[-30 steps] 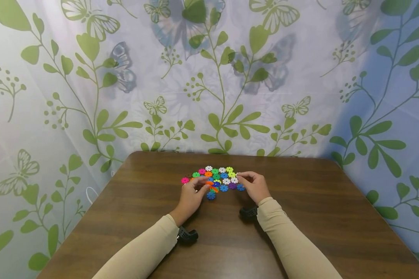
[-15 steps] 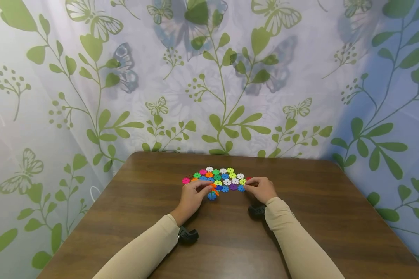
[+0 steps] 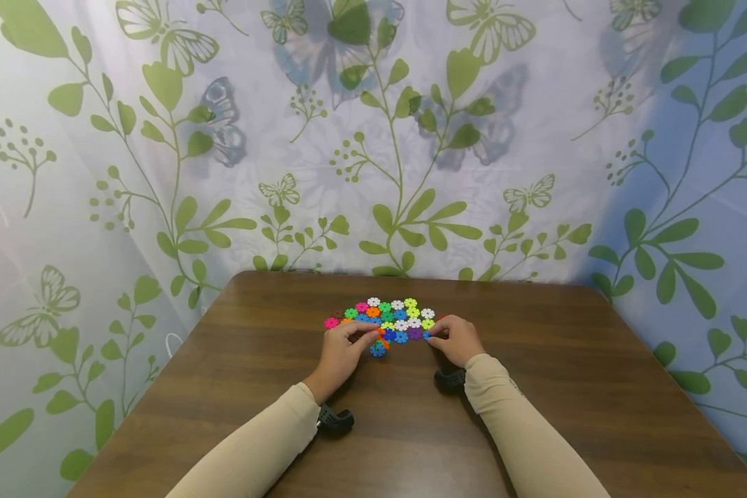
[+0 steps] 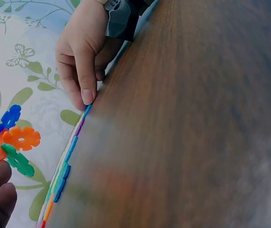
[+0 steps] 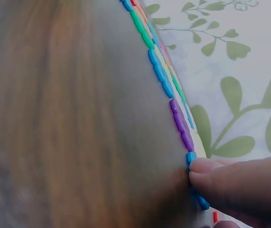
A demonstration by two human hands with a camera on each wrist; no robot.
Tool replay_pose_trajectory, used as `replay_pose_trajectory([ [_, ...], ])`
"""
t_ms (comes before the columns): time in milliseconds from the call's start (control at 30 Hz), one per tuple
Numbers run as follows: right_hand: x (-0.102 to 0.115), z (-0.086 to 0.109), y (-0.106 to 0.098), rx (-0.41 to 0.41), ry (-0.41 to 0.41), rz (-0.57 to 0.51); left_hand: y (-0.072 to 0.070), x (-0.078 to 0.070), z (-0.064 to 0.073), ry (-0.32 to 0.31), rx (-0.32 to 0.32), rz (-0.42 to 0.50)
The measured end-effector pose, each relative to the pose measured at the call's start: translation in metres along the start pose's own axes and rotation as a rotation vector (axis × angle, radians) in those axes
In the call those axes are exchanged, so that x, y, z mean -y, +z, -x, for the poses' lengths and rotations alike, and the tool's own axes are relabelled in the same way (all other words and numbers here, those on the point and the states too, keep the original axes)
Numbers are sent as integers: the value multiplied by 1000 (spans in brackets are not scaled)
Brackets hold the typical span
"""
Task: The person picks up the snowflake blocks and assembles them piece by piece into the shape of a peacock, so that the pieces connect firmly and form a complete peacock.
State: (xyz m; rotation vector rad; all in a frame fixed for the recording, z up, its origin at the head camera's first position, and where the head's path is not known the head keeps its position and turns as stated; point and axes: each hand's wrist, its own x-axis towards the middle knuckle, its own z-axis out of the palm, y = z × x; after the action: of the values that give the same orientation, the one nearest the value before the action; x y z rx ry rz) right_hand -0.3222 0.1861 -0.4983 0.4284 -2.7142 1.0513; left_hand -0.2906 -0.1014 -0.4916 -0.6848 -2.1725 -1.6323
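Observation:
My left hand (image 3: 341, 349) holds a small cluster of interlocking flower discs (image 3: 383, 340) above the table. In the left wrist view the cluster shows orange discs (image 4: 22, 138), a blue disc (image 4: 10, 118) and a green disc (image 4: 17, 160) slotted together at angles. At the right end of the loose discs, my right hand (image 3: 460, 340) pinches a light blue flower disc (image 5: 201, 201) lying flat on the table, beside a purple disc (image 5: 180, 124). Part of that blue disc is hidden under the fingertips.
Several flat flower discs in white, green, pink, orange, yellow and blue lie together, such as a white disc (image 3: 398, 305) and a pink disc (image 3: 331, 323). They rest on a brown wooden table (image 3: 398, 443). A leaf-patterned curtain (image 3: 373, 138) hangs behind.
My right hand has moved from a white disc at the group's right side toward me, to the blue disc. Some right-side discs have shifted slightly left. The left hand keeps hold of its cluster.

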Motion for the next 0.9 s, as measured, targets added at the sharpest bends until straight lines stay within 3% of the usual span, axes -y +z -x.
replay_pose_trajectory([
  [233,2,0,0,20,-13,-29,0,3,-1,25,-17,3],
  [600,9,1,-2,36,-84,-102,2,3,0,-3,-42,27],
  [900,9,1,2,46,-175,-330,2,2,0,-40,-3,-3],
])
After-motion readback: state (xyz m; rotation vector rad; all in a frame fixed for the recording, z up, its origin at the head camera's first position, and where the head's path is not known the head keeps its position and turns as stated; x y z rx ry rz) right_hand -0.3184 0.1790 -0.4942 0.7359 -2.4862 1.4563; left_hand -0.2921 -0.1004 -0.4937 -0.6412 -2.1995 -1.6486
